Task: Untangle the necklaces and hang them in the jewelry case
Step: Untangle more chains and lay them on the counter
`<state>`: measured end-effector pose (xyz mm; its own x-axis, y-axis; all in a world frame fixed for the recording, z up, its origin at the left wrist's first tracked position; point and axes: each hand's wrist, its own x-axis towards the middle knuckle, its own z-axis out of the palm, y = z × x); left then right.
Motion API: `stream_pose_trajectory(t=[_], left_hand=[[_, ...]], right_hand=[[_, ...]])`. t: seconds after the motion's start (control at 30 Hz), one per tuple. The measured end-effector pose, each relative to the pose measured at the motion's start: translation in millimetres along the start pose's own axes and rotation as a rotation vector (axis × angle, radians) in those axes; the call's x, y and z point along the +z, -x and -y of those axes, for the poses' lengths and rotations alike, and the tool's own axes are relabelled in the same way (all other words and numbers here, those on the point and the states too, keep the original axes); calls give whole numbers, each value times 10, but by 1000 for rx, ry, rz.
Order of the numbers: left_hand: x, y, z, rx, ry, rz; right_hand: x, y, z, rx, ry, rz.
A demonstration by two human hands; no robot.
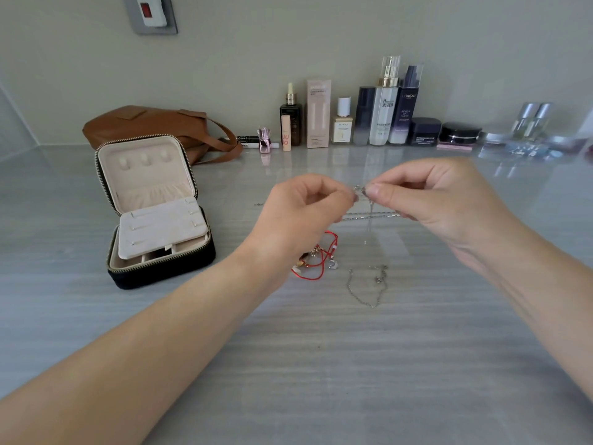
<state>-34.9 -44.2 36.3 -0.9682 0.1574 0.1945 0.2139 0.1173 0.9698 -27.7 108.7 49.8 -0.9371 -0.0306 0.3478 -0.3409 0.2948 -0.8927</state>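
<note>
Grey bench [321, 364] carries the jewelry case [160, 271] well left of the silver necklace [369, 216]. Both grips, left hand [301, 213] and right hand [433, 194], pinch it; left is nearer the case.

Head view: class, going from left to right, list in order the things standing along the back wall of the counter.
brown bag → small pink bottle → dark dropper bottle → tall pink box → white-capped bottle → dark jar → black compact
</note>
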Motion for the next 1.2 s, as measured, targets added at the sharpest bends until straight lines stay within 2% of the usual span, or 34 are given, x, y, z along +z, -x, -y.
stream_pose_trajectory(t=[0.1,0.17,0.27,0.4,0.57,0.67,0.77,1.0,1.1,1.2], left_hand=[[3,4,-14,-68,73,40],[19,2,4,-50,27,49],[14,-8,20,12,-15,-10],[6,-8,6,-23,-6,-22],[47,18,0,-74,-12,94],[47,40,6,1,-21,112],[41,20,19,-7,-67,71],[19,16,8,78,-116,-28],[1,7,-5,52,-159,-29],[16,36,-19,-53,-184,88]], right_hand=[[-3,-5,-12,50,-31,-7],[6,5,-12,80,-47,10],[31,31,9,58,-6,53],[53,35,1,28,25,42],[27,18,2,29,-96,-14],[24,14,-7,-10,-65,-7],[6,-2,-40,-71,-6,-24],[-33,-21,-104,-327,348,-128],[-57,-4,-78,-295,322,-118],[-88,14,-33,-251,190,-41]])
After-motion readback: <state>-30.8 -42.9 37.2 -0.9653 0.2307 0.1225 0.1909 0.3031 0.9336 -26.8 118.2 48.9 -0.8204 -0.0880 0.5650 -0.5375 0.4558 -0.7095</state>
